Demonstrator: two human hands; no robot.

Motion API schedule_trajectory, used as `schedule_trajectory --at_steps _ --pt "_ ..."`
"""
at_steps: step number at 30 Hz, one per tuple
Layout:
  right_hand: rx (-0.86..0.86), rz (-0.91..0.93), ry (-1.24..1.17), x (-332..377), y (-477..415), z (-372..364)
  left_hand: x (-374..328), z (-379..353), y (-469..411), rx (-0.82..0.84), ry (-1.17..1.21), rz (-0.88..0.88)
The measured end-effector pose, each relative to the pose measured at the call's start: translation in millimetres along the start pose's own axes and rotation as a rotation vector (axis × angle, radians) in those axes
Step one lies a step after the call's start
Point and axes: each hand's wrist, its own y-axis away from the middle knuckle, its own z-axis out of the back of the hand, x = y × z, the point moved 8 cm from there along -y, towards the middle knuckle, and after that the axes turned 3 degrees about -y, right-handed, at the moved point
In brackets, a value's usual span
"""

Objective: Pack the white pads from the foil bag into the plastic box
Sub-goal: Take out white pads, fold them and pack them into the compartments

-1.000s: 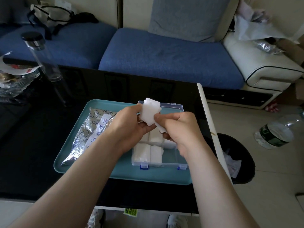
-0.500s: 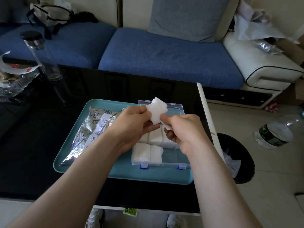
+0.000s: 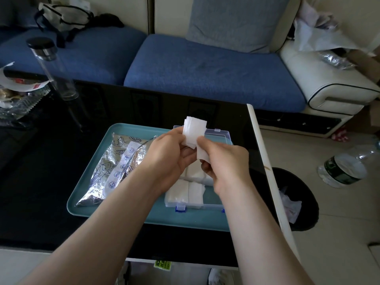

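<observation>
Your left hand (image 3: 170, 155) clamps its grip on a stack of white pads (image 3: 194, 128), your right hand (image 3: 224, 161) pinching one pad (image 3: 202, 154) above the plastic box (image 3: 224, 133).

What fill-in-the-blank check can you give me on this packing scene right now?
1. The left hand and right hand hold a stack of white pads above the plastic box, whose lid stands ____.
2. The foil bag lies on the tray to the ____ of the box.
3. The box's front latches are ____.
4. Other pads already lie ____ the box.
Missing words: open; left; blue; inside.
</observation>
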Motion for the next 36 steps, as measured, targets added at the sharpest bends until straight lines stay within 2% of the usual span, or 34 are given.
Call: schedule_trajectory --at_steps 4,8,12,18,25,29,36 --pt "0.020 0.133 0.205 7 4 -5 -2 1 1 0.000 0.027 0.011" --pt "0.085 0.205 0.321 15 8 -11 -4 3 2 -0.002 -0.088 -0.016" --pt "0.082 0.218 0.290 15 3 -5 -6 9 0 -0.036 -0.133 -0.032" --pt "0.019 0.365 0.292 21 -2 -1 -5 10 1 -0.048 -0.076 0.008" --pt "0.171 0.241 0.251 12 -1 -10 -3 12 2 -0.061 0.054 0.054" --pt "0.183 0.255 0.248 13 -3 -10 -6 9 3 -0.049 0.078 0.040" --pt "0.113 0.372 0.241 20 -4 -5 -7 10 4 -0.063 -0.095 0.007"
